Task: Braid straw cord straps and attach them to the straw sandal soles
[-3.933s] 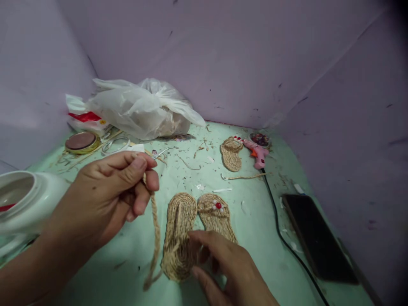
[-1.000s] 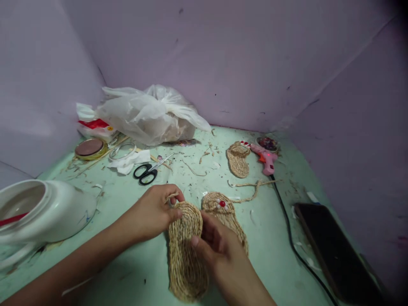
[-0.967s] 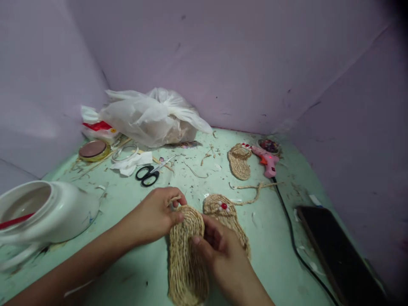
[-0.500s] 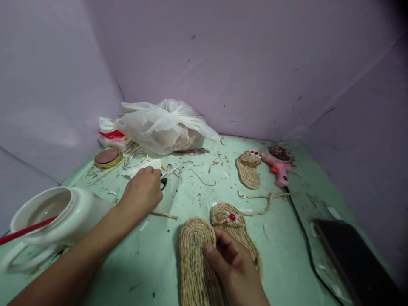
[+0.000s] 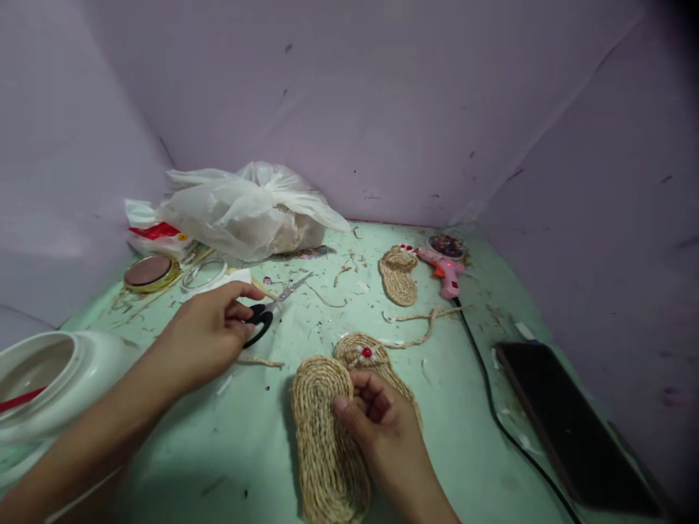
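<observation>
My left hand point(image 5: 210, 331) is closed on the black handles of a pair of scissors point(image 5: 267, 309), whose silver blades point away to the right. Between the thumb and fingers of my right hand point(image 5: 382, 433), a braided straw sole point(image 5: 325, 437) is held by its right edge, near its rounded top. Just behind it lies a straw slipper point(image 5: 349, 349) with a red bead and white beads on its strap, partly covered by the sole and my right hand. A smaller straw slipper point(image 5: 398, 280) with red beads lies farther back.
A pink glue gun point(image 5: 448, 276) with a black cord lies beside a dish of beads point(image 5: 446, 245). A dark phone point(image 5: 573, 429) is at right, a white pot point(image 5: 81, 371) at left. At the back sits a plastic bag point(image 5: 256, 211). Cord pieces and scraps litter the green table point(image 5: 464, 451).
The scissors have come up in my left hand and shifted right across the table. My right hand keeps its hold on the sole. The whole view has swung slightly right.
</observation>
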`<state>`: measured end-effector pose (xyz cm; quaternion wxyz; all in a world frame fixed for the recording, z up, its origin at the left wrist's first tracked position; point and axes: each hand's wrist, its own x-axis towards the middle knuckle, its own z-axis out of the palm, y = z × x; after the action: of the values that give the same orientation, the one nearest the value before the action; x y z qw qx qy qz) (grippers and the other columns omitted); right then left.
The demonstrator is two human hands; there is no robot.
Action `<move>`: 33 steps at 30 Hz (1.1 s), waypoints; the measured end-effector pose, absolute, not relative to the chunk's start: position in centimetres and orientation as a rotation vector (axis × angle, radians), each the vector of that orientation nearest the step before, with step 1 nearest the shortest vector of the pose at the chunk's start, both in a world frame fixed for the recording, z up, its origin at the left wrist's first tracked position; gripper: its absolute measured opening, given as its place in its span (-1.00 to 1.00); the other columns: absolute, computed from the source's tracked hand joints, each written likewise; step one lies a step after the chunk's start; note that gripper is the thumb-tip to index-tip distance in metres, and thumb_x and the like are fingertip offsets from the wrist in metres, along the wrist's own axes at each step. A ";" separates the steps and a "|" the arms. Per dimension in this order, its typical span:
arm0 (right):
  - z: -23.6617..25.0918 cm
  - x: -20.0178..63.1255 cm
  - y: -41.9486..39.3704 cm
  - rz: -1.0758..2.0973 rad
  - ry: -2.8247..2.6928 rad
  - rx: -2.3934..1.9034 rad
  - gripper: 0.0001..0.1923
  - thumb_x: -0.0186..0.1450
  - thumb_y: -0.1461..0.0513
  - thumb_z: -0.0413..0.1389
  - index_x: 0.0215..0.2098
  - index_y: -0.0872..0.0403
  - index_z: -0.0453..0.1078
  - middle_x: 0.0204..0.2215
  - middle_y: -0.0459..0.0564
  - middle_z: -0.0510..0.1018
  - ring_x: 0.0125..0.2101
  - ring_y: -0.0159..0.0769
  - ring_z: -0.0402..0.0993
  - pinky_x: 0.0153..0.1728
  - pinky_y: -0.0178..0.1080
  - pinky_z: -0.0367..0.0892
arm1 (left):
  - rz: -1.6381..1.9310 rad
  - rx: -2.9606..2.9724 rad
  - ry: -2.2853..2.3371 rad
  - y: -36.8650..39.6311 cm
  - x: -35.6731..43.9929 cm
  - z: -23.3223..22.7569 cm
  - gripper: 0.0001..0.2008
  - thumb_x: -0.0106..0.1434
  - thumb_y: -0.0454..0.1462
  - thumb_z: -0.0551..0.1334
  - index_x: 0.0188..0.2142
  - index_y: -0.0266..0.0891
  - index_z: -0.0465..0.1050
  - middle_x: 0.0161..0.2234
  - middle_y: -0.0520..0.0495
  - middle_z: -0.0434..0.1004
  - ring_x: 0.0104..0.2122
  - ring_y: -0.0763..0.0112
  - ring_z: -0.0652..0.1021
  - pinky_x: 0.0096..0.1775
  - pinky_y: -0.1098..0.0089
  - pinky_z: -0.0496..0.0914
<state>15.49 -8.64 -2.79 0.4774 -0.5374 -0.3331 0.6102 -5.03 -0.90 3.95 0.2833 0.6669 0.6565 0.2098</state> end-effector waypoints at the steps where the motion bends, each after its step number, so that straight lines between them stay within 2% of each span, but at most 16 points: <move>1: -2.7 15.5 -8.6 1.471 -0.806 -1.320 -0.85 0.05 0.24 0.19 -0.41 0.12 0.38 -0.62 -0.15 0.39 -0.62 -0.47 0.25 -0.60 -0.41 0.15 | 0.606 1.649 1.665 -1.1 -5.0 4.4 -0.68 -0.01 -0.27 0.11 -0.19 -0.16 0.29 -0.47 -0.07 0.49 -0.46 0.28 0.52 -0.47 0.34 0.34; 4: -2.2 15.4 -8.6 1.443 -0.814 -1.340 -0.87 0.05 0.26 0.18 -0.42 0.13 0.37 -0.57 -0.12 0.44 -0.57 -0.45 0.28 -0.57 -0.39 0.18 | 0.601 1.420 1.521 -1.7 -4.8 5.5 -0.59 0.00 -0.21 0.15 -0.10 -0.16 0.26 -0.46 -0.04 0.48 -0.45 0.33 0.52 -0.43 0.36 0.37; 7: -1.7 15.3 -8.6 1.460 -0.825 -1.368 -0.88 0.03 0.28 0.19 -0.45 0.13 0.35 -0.61 -0.15 0.42 -0.61 -0.48 0.25 -0.59 -0.40 0.16 | 0.489 1.566 1.456 -2.6 -4.5 6.0 -0.50 0.02 -0.19 0.17 0.01 -0.13 0.22 -0.40 -0.04 0.47 -0.43 0.37 0.49 -0.47 0.43 0.34; 10: -1.6 15.0 -8.8 1.551 -0.773 -1.358 -0.87 0.01 0.27 0.19 -0.50 0.14 0.32 -0.68 -0.20 0.35 -0.67 -0.52 0.19 -0.62 -0.41 0.13 | 0.408 1.749 1.367 -3.4 -4.3 6.1 -0.49 0.10 -0.13 0.13 0.07 -0.11 0.21 -0.35 -0.05 0.45 -0.43 0.39 0.45 -0.48 0.46 0.31; 12: -1.9 14.6 -8.9 1.633 -0.733 -1.303 -0.86 -0.02 0.29 0.20 -0.48 0.15 0.34 -0.64 -0.16 0.40 -0.64 -0.51 0.24 -0.58 -0.40 0.19 | 0.434 1.790 1.377 -3.7 -4.1 6.2 -0.52 0.14 -0.10 0.08 0.06 -0.12 0.24 -0.34 -0.05 0.46 -0.41 0.38 0.45 -0.47 0.46 0.31; 16: -3.1 14.0 -8.8 1.654 -0.644 -1.249 -0.60 -0.19 0.40 0.22 -0.33 0.14 0.37 -0.45 -0.08 0.48 -0.50 -0.43 0.39 -0.44 -0.36 0.32 | 0.329 1.844 1.561 -3.9 -3.6 6.4 -0.52 0.13 -0.06 0.10 0.02 -0.16 0.26 -0.29 -0.05 0.48 -0.42 0.37 0.45 -0.42 0.43 0.31; 18: -3.6 14.0 -8.8 1.582 -0.663 -1.278 -0.58 -0.19 0.41 0.19 -0.31 0.13 0.35 -0.44 -0.07 0.47 -0.46 -0.39 0.42 -0.41 -0.34 0.35 | 0.225 1.889 1.620 -3.9 -3.3 6.2 -0.55 0.12 -0.07 0.11 0.00 -0.15 0.28 -0.28 -0.02 0.49 -0.41 0.36 0.44 -0.37 0.40 0.31; 20: -4.0 14.2 -9.0 1.486 -0.815 -1.342 -0.65 -0.11 0.37 0.15 -0.30 0.11 0.34 -0.41 -0.03 0.49 -0.41 -0.32 0.45 -0.36 -0.28 0.38 | 0.144 1.939 1.631 -3.8 -3.1 5.8 -0.62 0.13 -0.08 0.10 -0.07 -0.12 0.33 -0.32 0.01 0.50 -0.41 0.34 0.44 -0.36 0.39 0.29; 22: -4.2 14.5 -9.7 1.323 -1.087 -1.437 -0.63 -0.01 0.34 0.11 -0.19 0.11 0.33 -0.29 0.06 0.51 -0.29 -0.22 0.47 -0.25 -0.17 0.39 | 0.067 1.979 1.623 -3.8 -3.0 5.1 -0.69 0.12 -0.10 0.09 -0.17 -0.10 0.38 -0.38 0.03 0.50 -0.41 0.33 0.45 -0.37 0.39 0.27; 25: -4.4 15.1 -11.3 0.937 -1.553 -1.506 -0.48 0.06 0.32 0.09 0.02 0.08 0.24 -0.05 0.14 0.43 -0.06 -0.08 0.38 -0.06 -0.03 0.30 | -0.021 1.994 1.618 -3.8 -2.8 3.7 -0.77 0.10 -0.15 0.08 -0.28 -0.10 0.42 -0.45 0.02 0.49 -0.45 0.33 0.45 -0.40 0.41 0.24; 29: -4.7 15.6 -13.3 0.594 -2.000 -1.512 -0.54 -0.04 0.30 0.22 -0.14 0.03 0.36 0.00 0.14 0.40 -0.06 0.02 0.37 -0.12 -0.02 0.35 | -0.069 1.979 1.662 -3.9 -2.4 1.9 -0.83 0.06 -0.21 0.07 -0.40 -0.14 0.42 -0.47 -0.02 0.48 -0.46 0.32 0.46 -0.44 0.40 0.21; 33: -5.2 16.1 -14.0 0.437 -2.265 -1.439 -0.34 -0.23 0.19 0.37 -0.14 0.07 0.35 0.00 0.26 0.39 -0.08 0.12 0.37 -0.14 0.02 0.35 | -0.055 1.897 1.721 -3.8 -1.6 1.3 -0.84 0.04 -0.20 0.08 -0.42 -0.14 0.39 -0.47 -0.03 0.48 -0.47 0.31 0.45 -0.49 0.42 0.18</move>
<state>16.12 -14.03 -5.19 0.2097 -0.5174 -0.8146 0.1570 -1.56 -3.78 1.31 0.2858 0.7097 0.6436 -0.0204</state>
